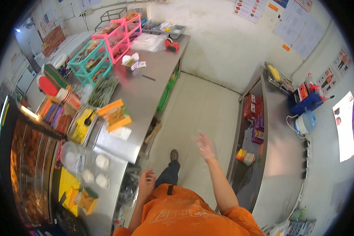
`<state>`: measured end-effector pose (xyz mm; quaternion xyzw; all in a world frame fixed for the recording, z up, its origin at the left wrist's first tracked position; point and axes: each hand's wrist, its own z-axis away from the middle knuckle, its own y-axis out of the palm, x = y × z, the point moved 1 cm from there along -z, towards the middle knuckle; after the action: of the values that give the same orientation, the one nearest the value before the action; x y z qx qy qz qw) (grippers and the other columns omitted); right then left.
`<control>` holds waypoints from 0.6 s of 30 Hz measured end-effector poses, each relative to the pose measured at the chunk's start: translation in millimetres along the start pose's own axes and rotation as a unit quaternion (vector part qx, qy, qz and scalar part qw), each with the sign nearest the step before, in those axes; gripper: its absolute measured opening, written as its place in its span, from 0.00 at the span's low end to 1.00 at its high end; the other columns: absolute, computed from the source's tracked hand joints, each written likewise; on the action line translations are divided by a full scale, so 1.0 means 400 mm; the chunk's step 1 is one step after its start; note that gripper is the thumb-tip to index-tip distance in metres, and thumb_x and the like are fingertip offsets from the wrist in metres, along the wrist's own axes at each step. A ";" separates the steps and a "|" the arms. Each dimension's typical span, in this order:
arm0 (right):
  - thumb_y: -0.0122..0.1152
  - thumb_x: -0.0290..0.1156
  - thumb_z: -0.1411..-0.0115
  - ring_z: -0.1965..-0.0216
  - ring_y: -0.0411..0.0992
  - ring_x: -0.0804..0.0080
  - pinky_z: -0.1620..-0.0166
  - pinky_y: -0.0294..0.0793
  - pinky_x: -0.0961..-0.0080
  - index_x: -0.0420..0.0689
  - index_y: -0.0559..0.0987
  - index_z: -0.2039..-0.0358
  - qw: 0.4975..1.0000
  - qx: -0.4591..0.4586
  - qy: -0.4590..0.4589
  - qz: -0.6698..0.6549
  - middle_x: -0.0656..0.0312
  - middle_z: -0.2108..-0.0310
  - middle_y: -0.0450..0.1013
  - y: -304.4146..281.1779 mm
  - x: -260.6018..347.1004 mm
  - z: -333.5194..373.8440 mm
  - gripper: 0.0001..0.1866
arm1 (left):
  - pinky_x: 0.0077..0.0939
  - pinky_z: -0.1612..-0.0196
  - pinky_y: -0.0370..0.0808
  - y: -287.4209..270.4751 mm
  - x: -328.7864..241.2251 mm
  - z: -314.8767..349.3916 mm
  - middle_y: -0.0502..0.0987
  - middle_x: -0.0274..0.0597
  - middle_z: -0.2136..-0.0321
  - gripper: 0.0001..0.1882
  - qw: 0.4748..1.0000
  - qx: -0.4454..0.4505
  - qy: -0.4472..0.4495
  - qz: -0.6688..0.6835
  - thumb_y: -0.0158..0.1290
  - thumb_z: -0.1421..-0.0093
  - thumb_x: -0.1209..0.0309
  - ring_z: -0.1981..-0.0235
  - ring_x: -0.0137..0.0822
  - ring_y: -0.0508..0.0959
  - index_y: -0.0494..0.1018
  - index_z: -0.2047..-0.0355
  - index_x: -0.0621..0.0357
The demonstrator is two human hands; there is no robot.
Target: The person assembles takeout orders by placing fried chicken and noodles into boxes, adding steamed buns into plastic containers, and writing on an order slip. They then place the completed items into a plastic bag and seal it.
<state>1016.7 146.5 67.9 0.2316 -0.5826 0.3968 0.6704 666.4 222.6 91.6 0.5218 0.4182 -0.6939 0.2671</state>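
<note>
My right hand is held out over the floor between two metal counters. Its fingers are apart and nothing is in them; motion blurs it slightly. My left hand hangs beside the edge of the left counter, fingers loosely bent, with no object seen in it. Closest to it on that counter are several white round portions on a clear plastic sheet. Behind them lies an orange paper food box with brown food on it. A second orange-yellow food box sits nearer to me, beside a yellow sheet.
On the left counter are teal baskets, pink baskets, a tray of yellow food and a glass warmer. The right counter bears a blue-lidded container; boxes fill its lower shelf. Pale floor tiles run between.
</note>
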 end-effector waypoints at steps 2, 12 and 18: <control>0.56 0.46 0.32 0.40 0.68 0.64 0.42 0.70 0.64 0.50 0.64 0.34 0.975 -0.021 -0.087 0.201 0.53 0.45 0.73 0.080 0.121 -0.213 0.29 | 0.27 0.64 0.78 0.115 -0.136 -0.191 0.79 0.44 0.58 0.21 0.993 0.070 0.089 0.018 0.59 0.37 0.69 0.63 0.33 0.79 0.69 0.45 0.60; 0.60 0.42 0.34 0.65 0.78 0.70 0.63 0.77 0.74 0.41 0.71 0.42 0.981 0.059 0.167 0.082 0.58 0.62 0.78 -0.389 -0.096 -0.822 0.25 | 0.29 0.57 0.77 0.353 -0.534 -1.144 0.82 0.43 0.61 0.14 0.986 0.085 0.133 -0.049 0.56 0.35 0.68 0.61 0.35 0.81 0.76 0.52 0.61; 0.60 0.37 0.39 0.65 0.76 0.58 0.64 0.75 0.61 0.41 0.78 0.58 0.882 -0.147 0.380 0.236 0.53 0.66 0.77 -0.820 -0.369 -0.893 0.14 | 0.29 0.50 0.75 0.463 -0.579 -1.807 0.82 0.43 0.59 0.12 0.991 -0.052 0.119 0.020 0.53 0.33 0.69 0.55 0.32 0.80 0.77 0.53 0.60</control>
<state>1492.3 194.5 -101.2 -0.1822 -0.3724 0.5111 0.7529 1250.4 734.4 178.9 0.5940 0.4723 -0.5986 0.2563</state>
